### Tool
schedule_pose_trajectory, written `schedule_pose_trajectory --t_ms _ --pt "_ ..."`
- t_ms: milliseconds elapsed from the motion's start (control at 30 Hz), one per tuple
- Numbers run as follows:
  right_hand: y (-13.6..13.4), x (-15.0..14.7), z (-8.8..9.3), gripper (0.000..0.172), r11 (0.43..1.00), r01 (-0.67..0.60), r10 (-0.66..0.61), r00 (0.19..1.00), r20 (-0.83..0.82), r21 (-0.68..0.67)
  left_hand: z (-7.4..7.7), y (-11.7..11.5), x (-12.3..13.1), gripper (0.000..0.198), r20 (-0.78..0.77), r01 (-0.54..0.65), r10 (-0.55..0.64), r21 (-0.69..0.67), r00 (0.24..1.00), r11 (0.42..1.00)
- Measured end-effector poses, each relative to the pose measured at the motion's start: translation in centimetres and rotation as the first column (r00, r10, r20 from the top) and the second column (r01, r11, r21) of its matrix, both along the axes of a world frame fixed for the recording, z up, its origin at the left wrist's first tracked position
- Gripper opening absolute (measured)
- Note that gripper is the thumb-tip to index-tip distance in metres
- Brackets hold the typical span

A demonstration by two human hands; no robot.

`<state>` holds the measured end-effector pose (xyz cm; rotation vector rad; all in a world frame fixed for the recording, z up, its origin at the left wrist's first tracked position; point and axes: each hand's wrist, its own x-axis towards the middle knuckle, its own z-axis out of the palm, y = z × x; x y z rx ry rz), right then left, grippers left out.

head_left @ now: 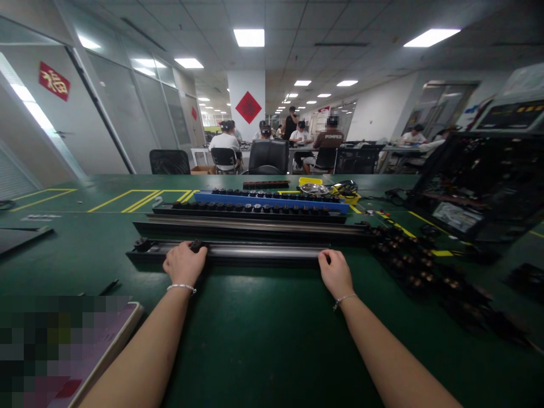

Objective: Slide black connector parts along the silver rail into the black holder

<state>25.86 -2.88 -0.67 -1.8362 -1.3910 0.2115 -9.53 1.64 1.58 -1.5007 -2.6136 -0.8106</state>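
A long black channel-shaped rail (259, 253) with a shiny metal inner strip lies crosswise in front of me. My left hand (183, 264) is closed at its left part, thumb and fingers around a small black part (196, 246) seated in the channel. Another small black part (143, 244) sits at the rail's left end. My right hand (335, 273) pinches the near edge of the rail at its right end. Directly behind lies a second black rail (255, 228). Farther back, a black rail (204, 209) and a blue rail (272, 203) carry rows of small black parts.
Many loose black parts (419, 263) are heaped at the right. An open black equipment case (459, 187) stands beyond them. A metal dish (314, 189) and a yellow tray (310, 181) sit at the back. A purple-covered item (108, 340) lies front left on the green table (263, 345).
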Motion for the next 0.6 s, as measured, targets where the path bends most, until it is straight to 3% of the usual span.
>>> schedule_pose_trajectory --t_ms 600 --pt "-0.20 0.15 -0.45 0.029 1.000 0.007 -0.007 1.000 0.026 0.006 0.24 -0.48 0.50 0.040 0.014 0.035 -0.036 0.024 0.999 0.999"
